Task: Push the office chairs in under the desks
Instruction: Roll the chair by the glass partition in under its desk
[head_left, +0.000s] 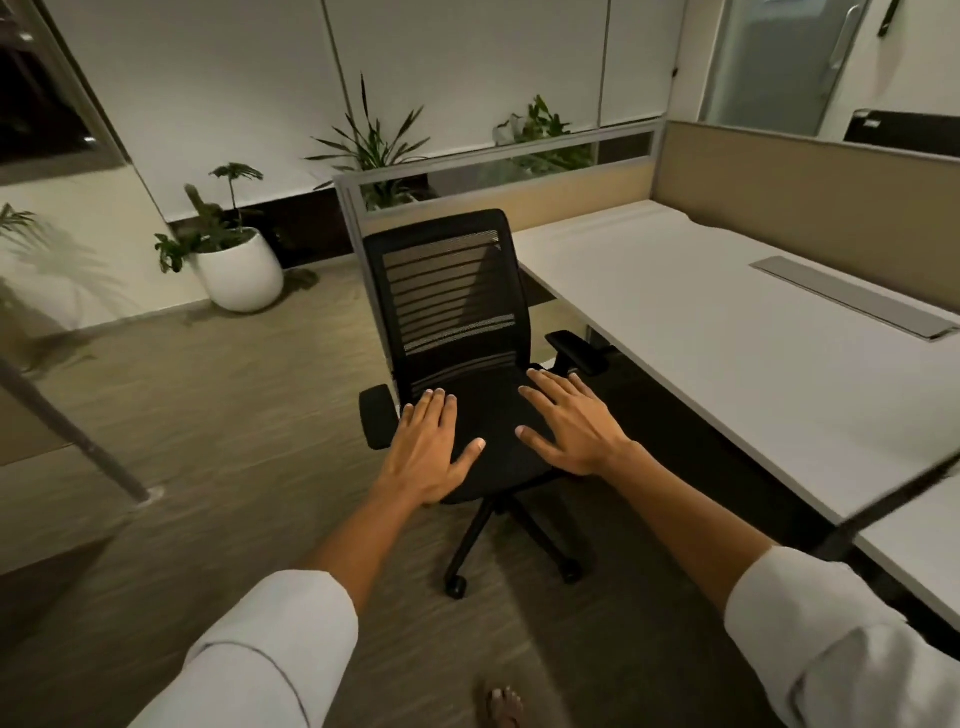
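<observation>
Both hands, the left hand (434, 447) and the right hand (569, 426), lie flat with spread fingers over the seat of the black office chair (452, 312); far left of them, a white pot (241, 270) holds a green plant (218, 218).

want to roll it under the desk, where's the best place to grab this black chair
Probably the top edge of the chair backrest, from behind it. The seat front faces the person, with both open hands over it, and the desk is to the right, so the chair needs turning first.
</observation>
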